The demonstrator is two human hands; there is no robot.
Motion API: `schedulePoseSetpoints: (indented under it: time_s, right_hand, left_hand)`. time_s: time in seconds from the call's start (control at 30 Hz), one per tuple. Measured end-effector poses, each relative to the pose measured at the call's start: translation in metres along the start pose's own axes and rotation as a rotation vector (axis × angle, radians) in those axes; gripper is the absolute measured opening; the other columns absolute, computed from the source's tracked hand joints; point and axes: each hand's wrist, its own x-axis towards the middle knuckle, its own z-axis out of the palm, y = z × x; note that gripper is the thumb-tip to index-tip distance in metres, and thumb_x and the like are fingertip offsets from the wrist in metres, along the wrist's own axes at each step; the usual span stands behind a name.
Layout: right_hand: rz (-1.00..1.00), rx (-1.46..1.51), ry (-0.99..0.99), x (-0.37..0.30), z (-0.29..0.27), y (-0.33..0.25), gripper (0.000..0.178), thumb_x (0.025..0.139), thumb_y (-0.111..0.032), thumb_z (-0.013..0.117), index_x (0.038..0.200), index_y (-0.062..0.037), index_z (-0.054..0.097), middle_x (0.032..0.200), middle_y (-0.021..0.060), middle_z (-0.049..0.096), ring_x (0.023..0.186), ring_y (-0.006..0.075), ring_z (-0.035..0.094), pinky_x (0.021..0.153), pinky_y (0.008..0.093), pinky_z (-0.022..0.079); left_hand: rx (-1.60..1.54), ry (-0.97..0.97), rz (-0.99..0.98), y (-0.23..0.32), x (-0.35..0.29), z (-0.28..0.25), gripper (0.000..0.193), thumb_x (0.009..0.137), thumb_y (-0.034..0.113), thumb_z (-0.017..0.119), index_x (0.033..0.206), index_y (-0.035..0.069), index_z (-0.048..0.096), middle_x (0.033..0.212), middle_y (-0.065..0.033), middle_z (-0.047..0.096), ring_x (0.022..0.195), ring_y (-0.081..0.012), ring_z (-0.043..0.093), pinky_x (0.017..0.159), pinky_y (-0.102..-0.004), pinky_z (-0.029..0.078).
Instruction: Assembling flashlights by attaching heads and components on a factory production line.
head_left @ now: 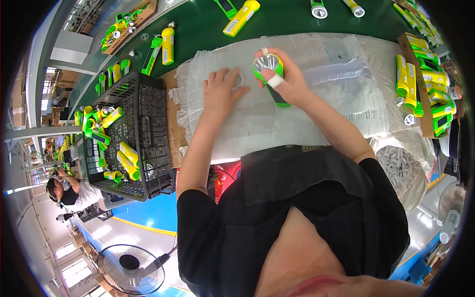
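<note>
My right hand [289,81], with white wraps on its thumb and a finger, grips a yellow-green flashlight [279,97]. The flashlight's shiny reflector head faces up, and a dark panel shows on its body. To its left, my left hand [220,96] rests on the padded work surface [277,126] with fingers spread. A clear round disc [239,79] lies between its thumb and index finger, touching or nearly touching them. A row of stacked clear discs [334,73] lies to the right of my right hand.
A black crate [143,123] holding flashlights stands at left. More flashlights [241,18] lie on the green table [292,24] beyond. At right are a cardboard box [415,74] of flashlights and a bag of pale rings [398,166]. A co-worker [79,193] and a fan [129,267] are at left.
</note>
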Motion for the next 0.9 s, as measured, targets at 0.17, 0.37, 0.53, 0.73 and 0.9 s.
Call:
schedulePoseSetpoints:
  time_s: [0.17, 0.37, 0.53, 0.73, 0.9]
  right_hand:
    - [0.001, 0.04, 0.008, 0.001, 0.001, -0.001, 0.034, 0.095, -0.016, 0.058, 0.125, -0.0043, 0.047, 0.089, 0.0063, 0.06, 0.076, 0.013, 0.057, 0.07, 0.0284, 0.048]
    - [0.026, 0.025, 0.005, 0.004, 0.0, 0.0, 0.037, 0.09, -0.014, 0.064, 0.123, -0.0069, 0.049, 0.099, 0.0058, 0.058, 0.079, 0.0113, 0.059, 0.069, 0.0269, 0.052]
    - [0.004, 0.017, -0.017, 0.002, -0.003, 0.007, 0.041, 0.088, -0.012, 0.061, 0.126, -0.0056, 0.047, 0.101, 0.005, 0.058, 0.081, 0.0123, 0.06, 0.07, 0.0272, 0.053]
    - [0.014, 0.056, -0.059, 0.002, -0.007, 0.001, 0.041, 0.091, -0.012, 0.056, 0.13, -0.0055, 0.045, 0.106, 0.0065, 0.057, 0.09, 0.0143, 0.06, 0.078, 0.0292, 0.051]
    - [-0.051, 0.01, -0.002, 0.006, -0.011, -0.007, 0.044, 0.093, -0.013, 0.059, 0.134, -0.0076, 0.045, 0.116, 0.0086, 0.058, 0.109, 0.0183, 0.056, 0.091, 0.0324, 0.047]
  left_hand:
    - [-0.816, 0.259, -0.048, 0.008, 0.006, -0.026, 0.055, 0.091, 0.023, 0.066, 0.141, 0.017, 0.044, 0.128, -0.0158, 0.054, 0.117, -0.032, 0.055, 0.092, -0.0429, 0.049]
    - [-1.418, 0.406, 0.274, 0.052, 0.024, -0.058, 0.037, 0.088, 0.007, 0.07, 0.111, 0.011, 0.042, 0.127, -0.0207, 0.056, 0.118, -0.0316, 0.057, 0.094, -0.0401, 0.05]
    - [-0.68, 0.529, 0.371, 0.052, 0.023, -0.058, 0.031, 0.073, 0.011, 0.083, 0.093, 0.006, 0.06, 0.113, -0.0162, 0.064, 0.101, -0.0222, 0.061, 0.085, -0.0336, 0.048]
    - [-0.458, 0.545, 0.364, 0.055, 0.023, -0.067, 0.032, 0.065, 0.024, 0.085, 0.093, 0.014, 0.074, 0.103, -0.0049, 0.066, 0.094, -0.0252, 0.058, 0.079, -0.0368, 0.048]
    - [-0.39, 0.53, 0.383, 0.055, 0.023, -0.073, 0.034, 0.065, 0.025, 0.084, 0.094, 0.011, 0.073, 0.103, -0.006, 0.065, 0.094, -0.0251, 0.058, 0.077, -0.0361, 0.048]
